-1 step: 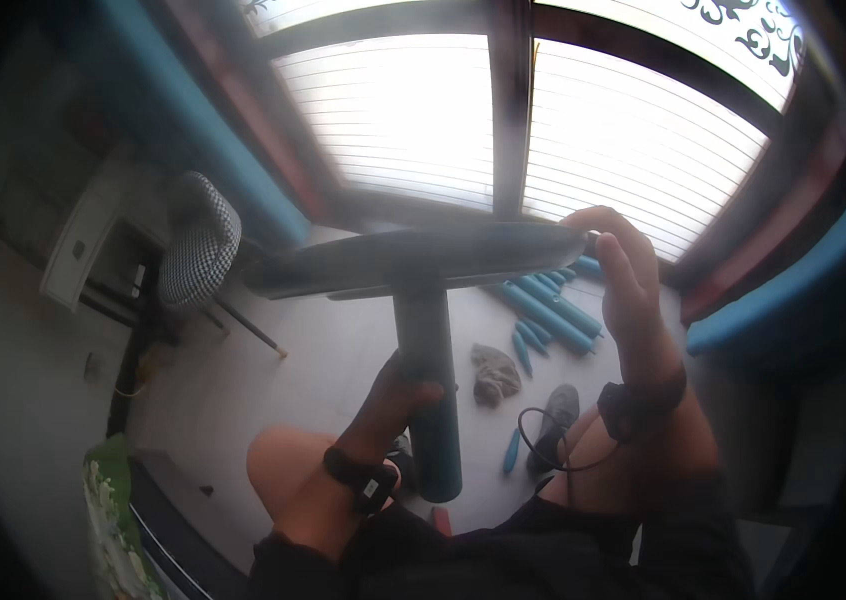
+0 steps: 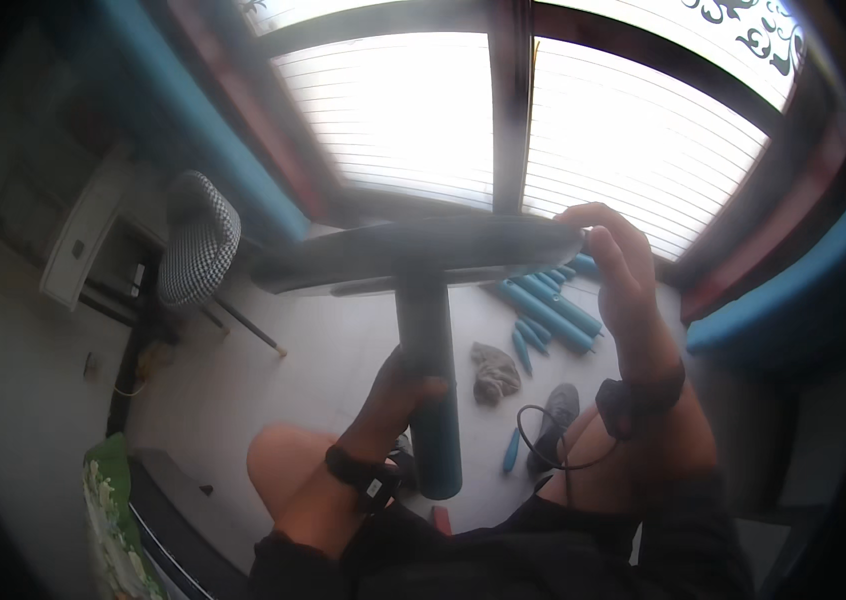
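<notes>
A large T-shaped piece is held up in front of me: a dark blue-green tube [image 2: 433, 430] meets a long, rounded crosspiece [image 2: 363, 262], grey-green and hazy. My left hand [image 2: 398, 395] wraps round the tube below the joint, its thumb across the front. At the crosspiece's right end is my right hand [image 2: 633, 285], thumb and fingers closed on the tip. A small bright spot shows between those fingertips; I cannot make out what it is. Both wrists wear dark bands, and a thin cable loops from the right one.
Several blue tubes [image 2: 548, 312] and short tapered blue pieces [image 2: 523, 350] lie on the pale floor. Nearer are a crumpled grey-brown cloth [image 2: 495, 373], a slim blue object [image 2: 512, 450] and my shoe [image 2: 555, 425]. A checkered chair [image 2: 201, 245] stands left, before bright windows [image 2: 398, 120].
The T-shaped piece and my right hand have shifted very slightly. Both hands keep the same hold.
</notes>
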Demonstrator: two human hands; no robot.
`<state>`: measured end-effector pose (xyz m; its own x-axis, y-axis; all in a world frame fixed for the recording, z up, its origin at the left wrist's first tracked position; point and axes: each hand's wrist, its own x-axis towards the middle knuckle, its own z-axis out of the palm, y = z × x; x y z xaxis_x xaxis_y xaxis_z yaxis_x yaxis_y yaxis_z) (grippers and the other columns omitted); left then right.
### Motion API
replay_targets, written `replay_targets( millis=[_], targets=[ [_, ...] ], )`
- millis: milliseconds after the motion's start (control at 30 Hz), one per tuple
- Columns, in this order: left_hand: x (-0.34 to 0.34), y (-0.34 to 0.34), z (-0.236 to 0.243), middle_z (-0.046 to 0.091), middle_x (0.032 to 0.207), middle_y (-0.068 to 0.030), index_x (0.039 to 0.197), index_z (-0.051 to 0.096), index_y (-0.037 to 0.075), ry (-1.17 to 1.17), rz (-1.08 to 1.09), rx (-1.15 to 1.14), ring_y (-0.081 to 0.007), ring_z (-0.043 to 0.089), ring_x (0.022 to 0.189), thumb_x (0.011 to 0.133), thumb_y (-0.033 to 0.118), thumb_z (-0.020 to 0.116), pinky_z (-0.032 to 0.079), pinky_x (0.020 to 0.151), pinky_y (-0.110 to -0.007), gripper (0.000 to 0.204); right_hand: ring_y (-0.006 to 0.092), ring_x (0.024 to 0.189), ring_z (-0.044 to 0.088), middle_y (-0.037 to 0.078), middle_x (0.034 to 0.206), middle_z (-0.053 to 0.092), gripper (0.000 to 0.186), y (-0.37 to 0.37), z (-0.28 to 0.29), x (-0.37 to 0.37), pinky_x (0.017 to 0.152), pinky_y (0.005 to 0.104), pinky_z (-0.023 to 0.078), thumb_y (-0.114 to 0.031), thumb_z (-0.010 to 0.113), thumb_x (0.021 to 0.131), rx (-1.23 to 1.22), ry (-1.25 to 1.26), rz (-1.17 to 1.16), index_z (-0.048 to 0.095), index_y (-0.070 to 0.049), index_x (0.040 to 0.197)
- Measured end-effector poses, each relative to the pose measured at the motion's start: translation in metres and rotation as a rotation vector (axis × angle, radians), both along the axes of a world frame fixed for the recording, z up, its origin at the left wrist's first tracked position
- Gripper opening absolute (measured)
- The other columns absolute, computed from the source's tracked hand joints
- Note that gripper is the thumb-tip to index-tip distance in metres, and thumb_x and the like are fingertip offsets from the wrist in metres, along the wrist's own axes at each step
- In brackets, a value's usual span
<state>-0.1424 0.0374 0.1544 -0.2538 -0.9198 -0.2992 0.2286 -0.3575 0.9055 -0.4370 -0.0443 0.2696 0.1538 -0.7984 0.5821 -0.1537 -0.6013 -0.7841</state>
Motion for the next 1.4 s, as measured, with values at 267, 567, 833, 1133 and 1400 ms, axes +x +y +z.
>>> replay_targets(
  millis=[267, 567, 833, 1133, 1400],
  targets=[
    [-0.022, -0.021, -0.034, 0.069, 0.105, -0.0191, 0.118, 0.058, -0.003, -1.018, 0.122, -0.189, -0.0350, 0.070, 0.094, 0.073, 0.024, 0.083, 0.058, 0.082, -0.042, 0.058, 0.0264, 0.068, 0.061, 0.014, 0.068, 0.062, 0.063, -0.039, -0.001, 0.058, 0.068, 0.0378, 0.049, -0.051, 0.048, 0.107, 0.343, 0.366, -0.103, 0.071, 0.003, 0.087],
    [-0.018, -0.016, -0.070, 0.074, 0.101, -0.0226, 0.123, 0.054, -0.003, -1.201, 0.060, -0.207, -0.0399, 0.074, 0.094, 0.067, 0.026, 0.088, 0.060, 0.083, -0.045, 0.071, 0.0300, 0.061, 0.065, 0.012, 0.064, 0.064, 0.054, -0.004, -0.037, 0.090, 0.055, 0.0376, 0.049, -0.057, 0.076, 0.087, -0.163, 0.705, -0.283, 0.062, -0.006, 0.079],
    [-0.006, -0.024, -0.056, 0.069, 0.100, -0.0158, 0.118, 0.058, -0.003, -0.979, -0.048, -0.144, -0.0348, 0.070, 0.091, 0.071, 0.025, 0.084, 0.059, 0.081, -0.042, 0.061, 0.0211, 0.053, 0.062, 0.004, 0.060, 0.061, 0.043, -0.014, -0.036, 0.075, 0.051, 0.0305, 0.045, -0.042, 0.093, 0.072, -0.421, 0.573, -0.184, 0.063, -0.010, 0.077],
    [0.023, -0.009, -0.020, 0.071, 0.108, -0.0150, 0.129, 0.060, -0.003, 0.288, -0.267, 0.081, -0.0301, 0.071, 0.101, 0.059, 0.011, 0.082, 0.056, 0.093, -0.045, 0.075, 0.0181, 0.063, 0.071, 0.006, 0.073, 0.072, 0.049, 0.020, 0.026, 0.024, 0.059, 0.0255, 0.049, -0.040, 0.097, 0.069, -0.599, 0.414, -0.015, 0.070, -0.006, 0.090],
    [0.043, 0.015, -0.016, 0.071, 0.108, -0.0158, 0.129, 0.060, -0.004, 0.483, -0.426, 0.041, -0.0303, 0.071, 0.102, 0.060, 0.011, 0.082, 0.056, 0.093, -0.046, 0.074, 0.0226, 0.068, 0.070, 0.008, 0.078, 0.073, 0.051, 0.033, 0.025, 0.022, 0.062, 0.0310, 0.049, -0.057, 0.076, 0.088, -0.505, 0.301, 0.359, 0.070, -0.007, 0.082]
  ],
)
